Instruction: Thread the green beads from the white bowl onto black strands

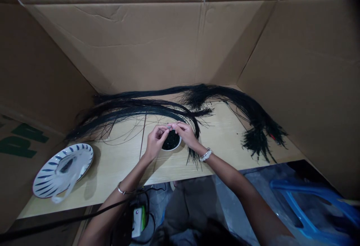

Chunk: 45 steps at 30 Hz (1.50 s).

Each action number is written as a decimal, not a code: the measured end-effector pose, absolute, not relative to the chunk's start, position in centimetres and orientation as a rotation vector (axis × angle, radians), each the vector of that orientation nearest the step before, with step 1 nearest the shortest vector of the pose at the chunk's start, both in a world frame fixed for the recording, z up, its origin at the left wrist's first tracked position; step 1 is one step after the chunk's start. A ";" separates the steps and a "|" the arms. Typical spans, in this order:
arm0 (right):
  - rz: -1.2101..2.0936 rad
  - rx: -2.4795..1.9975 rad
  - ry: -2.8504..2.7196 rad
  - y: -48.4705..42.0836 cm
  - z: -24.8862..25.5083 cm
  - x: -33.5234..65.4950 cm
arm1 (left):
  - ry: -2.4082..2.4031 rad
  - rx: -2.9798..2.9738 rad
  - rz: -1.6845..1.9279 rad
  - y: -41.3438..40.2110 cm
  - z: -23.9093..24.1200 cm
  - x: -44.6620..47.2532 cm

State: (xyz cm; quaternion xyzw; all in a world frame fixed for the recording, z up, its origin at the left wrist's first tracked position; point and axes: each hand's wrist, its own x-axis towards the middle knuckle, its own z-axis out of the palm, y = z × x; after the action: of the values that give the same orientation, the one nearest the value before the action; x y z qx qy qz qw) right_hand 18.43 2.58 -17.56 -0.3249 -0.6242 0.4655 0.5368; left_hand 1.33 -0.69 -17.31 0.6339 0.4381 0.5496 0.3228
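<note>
My left hand [155, 140] and my right hand [186, 133] meet at the fingertips above a small white-rimmed bowl [172, 143] of dark, glinting bits. Each hand is closed in a pinch. Whatever lies between the fingers is too fine to make out. Behind them, long bundles of thin black strands [132, 107] stretch leftward across the table. One bundle curves down just right of the bowl, and its loose ends [194, 158] hang below my right wrist.
Another thick black bundle [239, 101] bends toward the table's right end, with frayed ends [258, 141]. At left, a blue-striped white plate [42, 180] carries a crumpled clear plastic bag. Cardboard walls [146, 43] enclose the wooden table [222, 141]. A blue plastic stool [295, 201] stands below right; a black cable [70, 219] crosses lower left.
</note>
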 end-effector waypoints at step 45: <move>1.144 -0.577 -1.744 2.5 -15.8 18.9 | 0.950 1.539 0.993 0.0 -15.5 -0.3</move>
State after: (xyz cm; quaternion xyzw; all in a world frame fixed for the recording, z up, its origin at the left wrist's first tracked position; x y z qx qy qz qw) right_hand 18.92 2.53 -15.80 -0.2355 -0.7114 0.4667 0.4698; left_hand -0.30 -0.01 -15.47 0.6401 0.3951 0.4131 0.5133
